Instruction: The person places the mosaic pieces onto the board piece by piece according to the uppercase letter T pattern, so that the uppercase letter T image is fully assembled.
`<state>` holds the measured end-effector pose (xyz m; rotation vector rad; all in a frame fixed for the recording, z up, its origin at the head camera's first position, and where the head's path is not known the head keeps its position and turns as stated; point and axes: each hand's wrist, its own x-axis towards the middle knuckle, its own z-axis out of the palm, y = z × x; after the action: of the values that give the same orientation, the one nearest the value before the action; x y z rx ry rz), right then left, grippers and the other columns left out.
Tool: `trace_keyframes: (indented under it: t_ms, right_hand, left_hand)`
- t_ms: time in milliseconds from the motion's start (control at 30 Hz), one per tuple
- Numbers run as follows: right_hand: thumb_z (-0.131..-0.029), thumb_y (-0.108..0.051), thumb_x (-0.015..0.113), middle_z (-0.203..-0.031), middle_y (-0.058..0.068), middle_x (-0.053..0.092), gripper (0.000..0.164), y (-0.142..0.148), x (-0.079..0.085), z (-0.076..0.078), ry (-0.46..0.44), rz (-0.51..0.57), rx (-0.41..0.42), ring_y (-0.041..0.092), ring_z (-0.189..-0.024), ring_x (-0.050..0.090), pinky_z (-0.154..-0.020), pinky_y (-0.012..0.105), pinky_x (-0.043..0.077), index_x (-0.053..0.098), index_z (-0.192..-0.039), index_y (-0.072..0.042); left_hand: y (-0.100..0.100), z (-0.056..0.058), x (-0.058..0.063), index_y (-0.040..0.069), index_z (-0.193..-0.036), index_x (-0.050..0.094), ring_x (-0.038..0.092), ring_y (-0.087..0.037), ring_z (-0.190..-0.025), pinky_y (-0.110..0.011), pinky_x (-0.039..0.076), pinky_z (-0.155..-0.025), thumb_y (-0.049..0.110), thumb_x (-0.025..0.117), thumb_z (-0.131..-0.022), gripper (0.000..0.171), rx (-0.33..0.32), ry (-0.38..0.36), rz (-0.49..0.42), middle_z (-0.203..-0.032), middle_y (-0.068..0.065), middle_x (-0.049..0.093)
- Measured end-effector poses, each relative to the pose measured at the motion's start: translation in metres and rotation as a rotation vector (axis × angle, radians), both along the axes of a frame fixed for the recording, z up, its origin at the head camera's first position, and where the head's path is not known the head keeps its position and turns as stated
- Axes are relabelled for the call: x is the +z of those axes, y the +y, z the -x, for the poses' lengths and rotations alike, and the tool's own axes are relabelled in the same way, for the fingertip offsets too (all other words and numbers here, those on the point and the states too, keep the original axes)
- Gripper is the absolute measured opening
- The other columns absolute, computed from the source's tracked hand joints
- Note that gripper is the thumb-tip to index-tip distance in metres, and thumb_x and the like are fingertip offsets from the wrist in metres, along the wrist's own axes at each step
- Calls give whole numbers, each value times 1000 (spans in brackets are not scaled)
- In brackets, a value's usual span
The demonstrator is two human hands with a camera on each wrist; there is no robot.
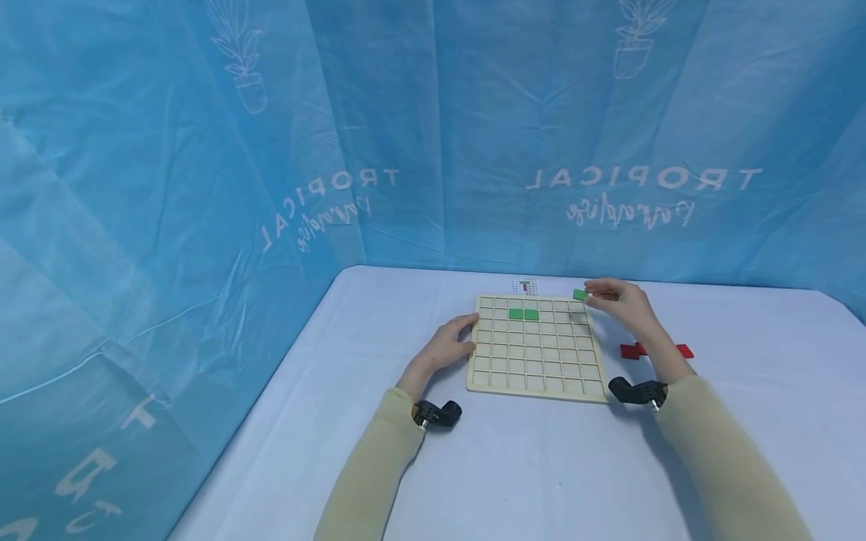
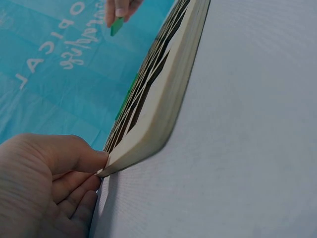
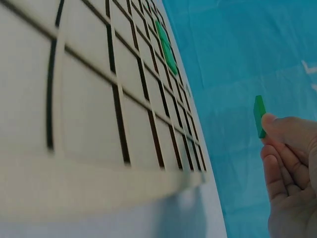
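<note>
A pale wooden grid board (image 1: pixel 534 353) lies on the table, two green square tiles (image 1: pixel 524 315) side by side in its upper rows. At its left edge, my left hand (image 1: pixel 443 347) pinches the rim, thumb on top and fingers at the side, as the left wrist view shows. Over the board's far right corner, my right hand (image 1: pixel 621 304) holds another green tile (image 3: pixel 259 117) between thumb and fingers. That tile is raised above the board, with its thin edge showing in the right wrist view.
Several red tiles (image 1: pixel 631 352) lie right of the board, partly hidden by the right forearm. Behind the board is a small printed grid card (image 1: pixel 525 287) with a coloured pattern. A blue printed curtain (image 1: pixel 487 135) hangs along the back and left of the white table (image 1: pixel 514 466).
</note>
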<state>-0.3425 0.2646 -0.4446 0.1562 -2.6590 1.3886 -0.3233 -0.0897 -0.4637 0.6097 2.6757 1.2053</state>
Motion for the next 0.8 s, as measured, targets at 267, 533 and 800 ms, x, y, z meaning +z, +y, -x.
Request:
trace_keyframes:
  t_ms: [267,533,800]
  right_hand:
    - [-90,-26,66,-120,15,60,42,-36,14,-9,-9,52,69,26,-106,56,-88,37,50,58,-126,-6]
    - [-89,-20,67,-118,15,61,36,-50,7,-4,14,109,94,24,-102,56,-82,35,52,61,-122,-6]
    - [-90,-18,65,-117,15,61,38,-54,-9,-1,10,73,88,27,-103,58,-84,40,51,59,-124,-2]
  left_hand:
    - [-2,-5,2,5,-145,35,30,-21,-137,-32,25,-112,5,55,-89,59,-7,8,-7,-148,-9,36]
    - [1,-3,5,10,-146,35,28,-20,-137,-33,24,-112,5,57,-89,61,26,-29,-2,-148,-6,36]
    - [1,-2,3,9,-146,36,27,-20,-138,-33,23,-112,6,57,-89,61,28,-27,14,-148,-6,35]
